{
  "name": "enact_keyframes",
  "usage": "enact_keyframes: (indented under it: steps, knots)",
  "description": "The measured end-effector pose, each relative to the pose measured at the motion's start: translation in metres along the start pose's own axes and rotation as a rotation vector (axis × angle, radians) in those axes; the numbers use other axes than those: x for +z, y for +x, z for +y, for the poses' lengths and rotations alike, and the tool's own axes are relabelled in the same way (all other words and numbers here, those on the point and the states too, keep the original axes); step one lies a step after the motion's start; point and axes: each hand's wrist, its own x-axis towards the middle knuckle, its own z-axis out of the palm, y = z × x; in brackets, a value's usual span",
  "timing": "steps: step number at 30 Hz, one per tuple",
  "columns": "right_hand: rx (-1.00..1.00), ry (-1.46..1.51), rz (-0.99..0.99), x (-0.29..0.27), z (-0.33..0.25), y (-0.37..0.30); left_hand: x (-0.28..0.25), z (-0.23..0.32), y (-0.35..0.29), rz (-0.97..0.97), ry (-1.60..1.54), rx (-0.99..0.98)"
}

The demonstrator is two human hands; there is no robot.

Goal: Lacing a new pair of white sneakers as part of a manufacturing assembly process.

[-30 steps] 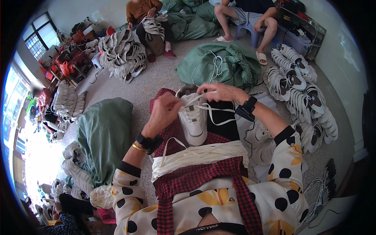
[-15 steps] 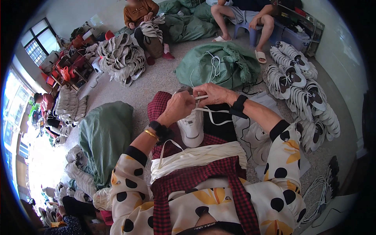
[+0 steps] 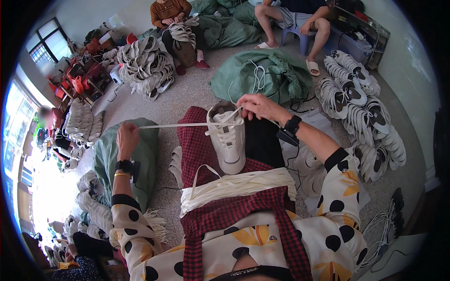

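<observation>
A white sneaker [image 3: 230,149] sits on my lap over the red-and-black checked apron [image 3: 193,129], its toe toward me and its front partly laced. My left hand [image 3: 127,139] is closed on one end of the white shoelace [image 3: 176,125], held far out to the left, so the lace runs taut from the shoe's eyelets. At the shoe's upper right, my right hand [image 3: 262,107] pinches another part of the lace close to the collar. A thick bundle of off-white laces [image 3: 239,185] lies across my lap nearer my body.
A green sack [image 3: 255,77] stands on the floor ahead, another green sack [image 3: 124,164] to the left. Stacked shoe uppers [image 3: 361,107] line the right side; a heap of uppers [image 3: 146,65] stands at far left. Co-workers sit at the back and left. Cables [image 3: 379,229] lie at lower right.
My left hand has swung from the shoe out to the left, drawing the lace straight. My right hand has shifted slightly right, uncovering the shoe's laces and collar.
</observation>
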Motion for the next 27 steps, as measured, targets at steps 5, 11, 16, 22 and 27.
enact_keyframes:
  steps: [5,11,16,22,27]
  knots:
    - [-0.399,-0.561,0.530,-0.018,0.000,-0.024,0.031,0.036,-0.027,-0.060,-0.047,0.012]
    - [-0.412,-0.526,0.060,0.021,-0.035,-0.036,0.059,0.122,-0.045,-0.057,-0.371,0.208]
    - [-0.439,-0.498,-0.086,0.023,-0.041,-0.025,0.053,0.162,-0.049,-0.097,-0.507,0.394]
    - [-0.520,-0.451,0.075,0.042,-0.047,-0.023,0.052,0.172,-0.055,-0.246,-0.513,0.513]
    - [-0.500,-0.739,0.333,0.045,-0.035,-0.029,0.055,0.177,-0.056,-0.258,-0.550,0.511]
